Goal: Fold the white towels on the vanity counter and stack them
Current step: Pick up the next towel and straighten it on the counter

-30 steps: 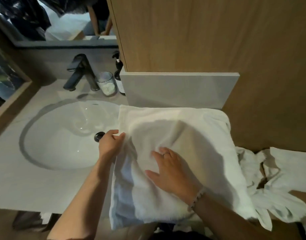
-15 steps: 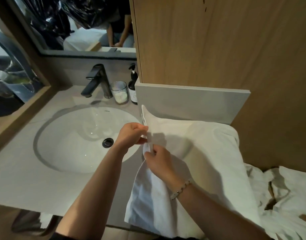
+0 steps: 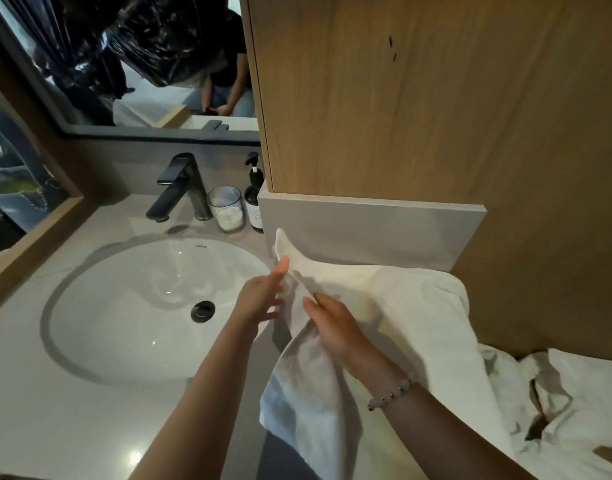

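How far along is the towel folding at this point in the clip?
Done: nothing shows as finished; no folded stack is in view. In hand: one white towel lies on the counter right of the sink, its left edge raised, the right hand gripping it and the left hand touching it with straight fingers. Left: finish this fold, then the crumpled white linen at far right, then stacking.

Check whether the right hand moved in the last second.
Yes. The right hand moved farther from the person, from well nearer than the drain to about level with it, now gripping the towel.
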Tool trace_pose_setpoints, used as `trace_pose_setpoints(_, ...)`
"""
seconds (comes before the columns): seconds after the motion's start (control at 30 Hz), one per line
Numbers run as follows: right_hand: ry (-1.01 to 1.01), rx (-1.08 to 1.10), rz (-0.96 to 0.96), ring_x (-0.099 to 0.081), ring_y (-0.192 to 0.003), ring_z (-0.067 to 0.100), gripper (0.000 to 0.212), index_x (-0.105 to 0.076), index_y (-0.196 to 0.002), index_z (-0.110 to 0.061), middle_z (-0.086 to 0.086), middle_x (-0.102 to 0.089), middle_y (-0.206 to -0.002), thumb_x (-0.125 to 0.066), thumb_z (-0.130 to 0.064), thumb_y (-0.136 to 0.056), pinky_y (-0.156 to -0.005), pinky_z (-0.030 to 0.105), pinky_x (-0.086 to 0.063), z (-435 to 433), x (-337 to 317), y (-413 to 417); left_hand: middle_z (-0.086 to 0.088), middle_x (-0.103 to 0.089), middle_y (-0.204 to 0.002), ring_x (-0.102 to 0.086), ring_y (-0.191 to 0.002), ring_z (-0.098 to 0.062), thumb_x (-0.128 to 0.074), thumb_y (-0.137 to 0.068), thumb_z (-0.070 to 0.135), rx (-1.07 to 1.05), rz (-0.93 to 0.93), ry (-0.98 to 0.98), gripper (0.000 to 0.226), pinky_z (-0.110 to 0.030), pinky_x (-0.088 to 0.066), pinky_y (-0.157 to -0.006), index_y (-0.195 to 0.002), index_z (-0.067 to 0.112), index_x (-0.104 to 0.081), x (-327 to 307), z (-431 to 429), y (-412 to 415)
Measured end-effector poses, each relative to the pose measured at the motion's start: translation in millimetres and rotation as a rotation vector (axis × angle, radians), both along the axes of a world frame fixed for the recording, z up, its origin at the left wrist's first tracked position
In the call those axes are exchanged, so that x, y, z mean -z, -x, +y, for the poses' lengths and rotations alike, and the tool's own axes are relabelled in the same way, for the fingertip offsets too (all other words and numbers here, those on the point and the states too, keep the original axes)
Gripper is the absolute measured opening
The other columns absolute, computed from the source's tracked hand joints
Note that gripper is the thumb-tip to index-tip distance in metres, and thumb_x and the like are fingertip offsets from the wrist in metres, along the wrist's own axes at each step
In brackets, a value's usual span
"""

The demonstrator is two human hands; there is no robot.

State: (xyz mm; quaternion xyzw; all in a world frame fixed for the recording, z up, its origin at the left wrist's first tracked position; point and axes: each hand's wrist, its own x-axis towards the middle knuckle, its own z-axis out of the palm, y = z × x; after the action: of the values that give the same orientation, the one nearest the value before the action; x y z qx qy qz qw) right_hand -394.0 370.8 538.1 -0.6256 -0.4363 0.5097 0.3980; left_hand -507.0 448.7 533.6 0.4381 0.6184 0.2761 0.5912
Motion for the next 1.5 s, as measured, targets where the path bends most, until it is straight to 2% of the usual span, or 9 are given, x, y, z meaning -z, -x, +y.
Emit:
trace_pose_setpoints(0.13,-0.022,-0.093,-0.197,-0.048,-0.075,0.014,0.033,-0.055,-0.079,-0.007,0.007,-0.053,-0.078,-0.040,-0.028,-0.099,-0.065,0.024,-0.036,-4.1,1.8,16.7,-0.003,-0.067,-0.058,-0.068,-0.077,-0.030,-0.061,-0.083,0.042,0.008,0.348,-0.240,0.039,-0.042,-0.056,-0.082,-0.058,0.011,-0.058,-6.1,24.2,2.2)
trace_pose_setpoints(0.3,-0.047,-0.131,-0.273,-0.035,-0.055,0.007,0.046,-0.034,-0.054,-0.017,-0.002,-0.038,-0.057,-0.042,-0.027,-0.098,-0.055,0.022,-0.030,-0.9,2.3,26.2,0.007,-0.048,-0.030,-0.055,-0.038,-0.013,-0.056,-0.086,0.024,-0.017,0.407,-0.277,0.038,-0.037,-0.057,-0.076,-0.049,0.014,-0.054,-7.9,30.7,10.4)
trace_pose_setpoints(0.53,-0.035,-0.178,-0.210,-0.033,-0.055,0.006,0.043,-0.034,-0.058,-0.016,-0.003,-0.035,-0.057,-0.041,-0.028,-0.098,-0.053,0.020,-0.028,13.8,-9.9,42.5,0.002,-0.052,-0.038,-0.055,-0.035,-0.009,-0.060,-0.084,0.021,-0.106,0.338,-0.316,0.029,-0.043,-0.057,-0.078,-0.065,0.000,-0.063,-10.0,41.3,45.0)
trace_pose_setpoints(0.73,0.000,-0.269,-0.148,-0.036,-0.058,0.006,0.043,-0.038,-0.056,-0.021,-0.006,-0.039,-0.059,-0.040,-0.027,-0.099,-0.055,0.020,-0.029,24.6,-26.5,74.4,0.005,-0.052,-0.032,-0.055,-0.039,-0.008,-0.060,-0.085,0.021,-0.161,0.407,-0.295,0.032,-0.039,-0.055,-0.082,-0.055,0.010,-0.058,-22.1,49.3,82.6)
trace_pose_setpoints(0.87,0.017,-0.285,-0.139,-0.035,-0.056,0.006,0.041,-0.037,-0.055,-0.021,-0.005,-0.039,-0.058,-0.043,-0.022,-0.095,-0.053,0.019,-0.029,32.7,-31.7,94.8,0.001,-0.056,-0.038,-0.060,-0.063,-0.025,-0.061,-0.085,0.024,-0.202,0.476,-0.293,0.032,-0.040,-0.055,-0.081,-0.057,0.009,-0.061,-25.4,55.7,103.2)
trace_pose_setpoints(1.03,-0.067,-0.379,-0.465,-0.051,-0.066,0.016,0.008,-0.054,-0.072,-0.014,-0.001,-0.051,-0.069,-0.058,-0.020,-0.076,-0.059,0.022,-0.040,22.1,-28.8,104.4,-0.005,-0.047,-0.049,-0.047,-0.052,-0.023,-0.061,-0.083,0.020,-0.256,0.533,-0.277,0.036,-0.030,-0.045,-0.059,-0.051,0.011,-0.048,-19.9,57.2,103.7)
trace_pose_setpoints(1.13,-0.076,-0.540,-0.725,-0.053,-0.095,0.029,0.018,-0.058,-0.093,-0.010,0.009,-0.052,-0.098,-0.058,-0.020,-0.078,-0.076,0.029,-0.041,16.5,-31.0,101.8,-0.004,-0.042,-0.046,-0.040,-0.052,-0.023,-0.059,-0.085,0.024,-0.241,0.634,-0.259,0.046,-0.027,-0.032,-0.051,-0.046,0.014,-0.038,-16.3,63.4,102.8)
trace_pose_setpoints(1.3,0.007,-0.537,-0.632,-0.039,-0.058,0.021,0.027,-0.032,-0.061,-0.011,0.005,-0.038,-0.067,-0.053,-0.012,-0.079,-0.047,0.023,-0.026,19.7,-24.8,114.8,-0.009,-0.045,-0.056,-0.040,-0.061,-0.024,-0.060,-0.084,0.024,-0.144,0.617,-0.306,0.033,-0.029,-0.033,-0.058,-0.057,0.010,-0.049,-11.8,77.0,109.5)
trace_pose_setpoints(1.5,0.115,-0.446,-0.462,-0.052,-0.097,0.036,0.027,-0.033,-0.066,-0.012,0.020,-0.056,-0.105,-0.042,-0.010,-0.091,-0.067,0.028,-0.033,30.5,-28.3,151.4,-0.005,-0.039,-0.047,-0.037,-0.054,-0.024,-0.057,-0.088,0.019,0.025,0.727,-0.485,0.046,-0.030,-0.030,-0.056,-0.045,0.013,-0.041,-15.4,98.1,125.4)
